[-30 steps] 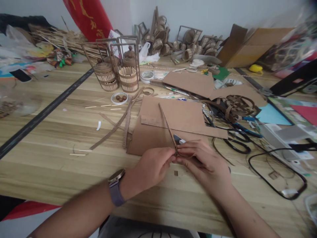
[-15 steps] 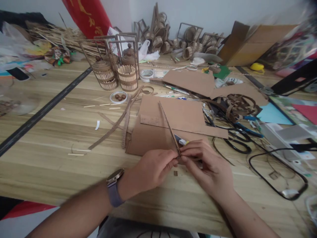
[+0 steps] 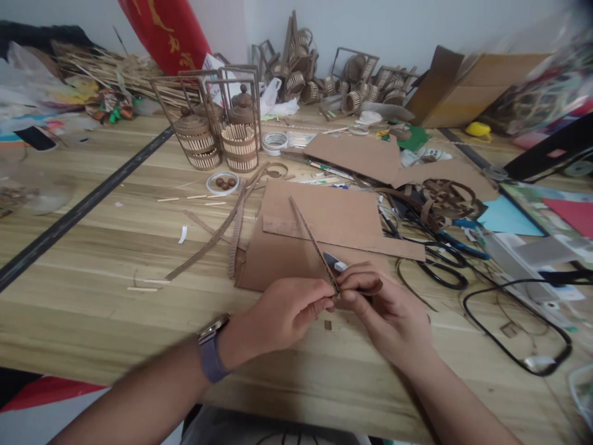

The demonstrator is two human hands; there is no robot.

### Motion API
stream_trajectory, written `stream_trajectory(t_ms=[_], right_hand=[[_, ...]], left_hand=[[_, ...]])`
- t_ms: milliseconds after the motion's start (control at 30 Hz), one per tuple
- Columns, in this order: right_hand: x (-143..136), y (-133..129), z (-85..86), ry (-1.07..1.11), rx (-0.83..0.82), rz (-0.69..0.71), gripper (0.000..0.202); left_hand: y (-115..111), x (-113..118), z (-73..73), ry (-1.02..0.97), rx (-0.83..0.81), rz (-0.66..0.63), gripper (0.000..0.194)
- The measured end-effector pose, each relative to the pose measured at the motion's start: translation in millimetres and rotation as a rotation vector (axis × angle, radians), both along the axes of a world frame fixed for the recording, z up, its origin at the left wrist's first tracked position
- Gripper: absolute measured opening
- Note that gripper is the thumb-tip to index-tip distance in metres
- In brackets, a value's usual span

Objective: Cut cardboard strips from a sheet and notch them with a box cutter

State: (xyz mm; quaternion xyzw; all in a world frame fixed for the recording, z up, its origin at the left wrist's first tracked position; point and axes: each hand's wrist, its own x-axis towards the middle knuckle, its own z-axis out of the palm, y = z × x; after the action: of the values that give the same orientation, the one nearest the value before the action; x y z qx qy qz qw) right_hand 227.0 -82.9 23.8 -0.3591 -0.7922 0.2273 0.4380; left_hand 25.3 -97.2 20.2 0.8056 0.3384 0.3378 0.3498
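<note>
A: Nearest entry: where are your hands, relative to the cardboard stack (image 3: 278,262)?
B: At its near edge. Your left hand (image 3: 287,312) pinches the near end of the corrugated strip (image 3: 315,244); your right hand (image 3: 393,318) pinches there too, fingertips narrow. The contact point is partly hidden by your fingers.
A: And the brown curl (image 3: 373,288) by your right fingers?
B: Partly covered; cannot tell whether it joins the strip. A small brown square (image 3: 328,325) lies just nearer than the stack.
A: Strip position?
B: Slanting over the stack, far end leftward. Beside it a blade (image 3: 332,260) shows; your right hand hides the rest.
A: Beyond?
B: Left of the stack and farther, a white ring (image 3: 223,183) around brown balls; behind that, slatted baskets (image 3: 239,148), overlapping. Far right, an open carton (image 3: 477,89), interior not visible.
</note>
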Motion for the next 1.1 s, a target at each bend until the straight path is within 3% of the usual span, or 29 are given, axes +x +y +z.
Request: stream_trajectory(t_ms=[233,367,533,767,1100], right_hand=[[0.8,-0.8,3.0,0.092,-0.110,0.047,0.008],[0.4,-0.7,2.1,0.095,-0.120,0.001,0.006],[-2.8,-1.0,0.0,0.075,-0.052,-0.039,0.009],[-9.9,-3.1,-2.7,0.057,0.066,-0.047,0.014],[-11.1,-4.4,-3.4,-0.066,0.170,-0.032,0.018]], left_hand=[[0.5,-1.5,0.8,0.010,0.015,-0.018,0.032],[-0.9,-0.7,1.7,0.067,0.001,0.030,0.031],[-3.8,1.7,4.6,0.066,-0.068,0.122,0.029],[-5.9,5.7,10.9,-0.010,-0.299,0.208,0.026],[-5.9,6.7,11.3,-0.037,-0.431,0.255,0.022]])
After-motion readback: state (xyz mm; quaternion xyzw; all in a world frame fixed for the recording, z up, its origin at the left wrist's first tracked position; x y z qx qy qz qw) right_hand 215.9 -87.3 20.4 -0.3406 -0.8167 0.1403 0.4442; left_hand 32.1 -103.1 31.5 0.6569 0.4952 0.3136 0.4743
